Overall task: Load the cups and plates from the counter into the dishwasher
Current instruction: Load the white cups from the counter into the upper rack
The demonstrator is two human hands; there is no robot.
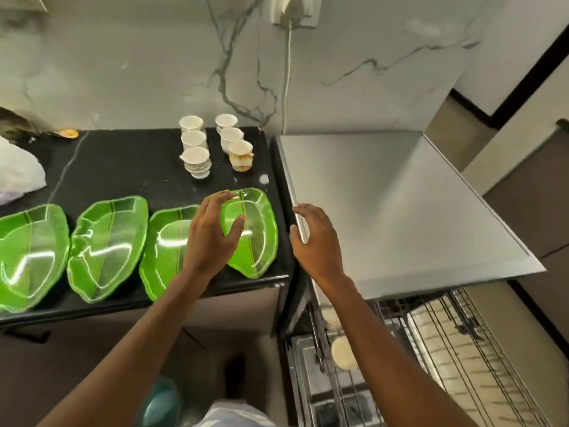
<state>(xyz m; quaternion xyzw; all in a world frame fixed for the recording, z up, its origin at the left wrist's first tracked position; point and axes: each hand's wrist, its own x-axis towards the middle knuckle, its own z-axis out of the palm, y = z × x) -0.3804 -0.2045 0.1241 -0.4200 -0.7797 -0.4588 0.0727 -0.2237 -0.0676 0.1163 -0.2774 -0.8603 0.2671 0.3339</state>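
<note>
Rightmost plate (258, 229) lies lengthwise front-to-back.

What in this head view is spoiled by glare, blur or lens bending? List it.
Head view: bright white glare streaks run across the green leaf plates, hiding parts of their surface; the steel dishwasher top reflects a soft, even sheen; the wide lens bows the black counter edge and the wall lines; the lower dishwasher rack and both forearms look soft; the cups are sharp enough to count six.

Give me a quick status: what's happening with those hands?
Left hand open, closing on rightmost green plate. Right hand open, empty, at dishwasher top. Six cups untouched. Nothing in the way.
</note>
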